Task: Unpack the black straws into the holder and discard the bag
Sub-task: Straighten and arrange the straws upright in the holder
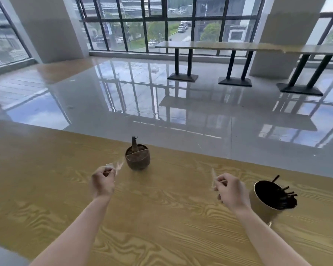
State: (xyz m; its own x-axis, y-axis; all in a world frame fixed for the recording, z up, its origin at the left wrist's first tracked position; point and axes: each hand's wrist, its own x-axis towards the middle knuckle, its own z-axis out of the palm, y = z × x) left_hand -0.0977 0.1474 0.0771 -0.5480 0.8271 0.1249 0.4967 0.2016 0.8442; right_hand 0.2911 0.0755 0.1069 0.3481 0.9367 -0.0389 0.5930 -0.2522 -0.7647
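1. L hand above table, fingers curled, pinching a scrap of clear bag at the fingertips. Film pokes up toward small brown pot (plant stub in it, not part of task).
2. R hand likewise curled, pinching a thin sliver of clear film upright btw. thumb and forefinger. Cannot tell whether same bag stretched btw. the hands or a torn-off piece; too blurred.
3. Black straws in holder, just beside R hand on its R side. Bundled, leaning to R, a few tips over the rim. None seen in either hand or loose on table.
4. Judged stage: unpacking done, bag discard not yet done. No bin in view.
5. Handling, bag: v. light, limp, thin, slick; prob. clings w/ static and flutters in a draught. Best crumpled into one fist, not carried by an edge. Pinch grip enough for the weight but apt to slip.
6. Handling, straws: light, fairly stiff, prone to roll. If straightening needed, take as a bundle round the middle. Holder maybe tippy w/ that lean, so steady by the wall, not the rim.
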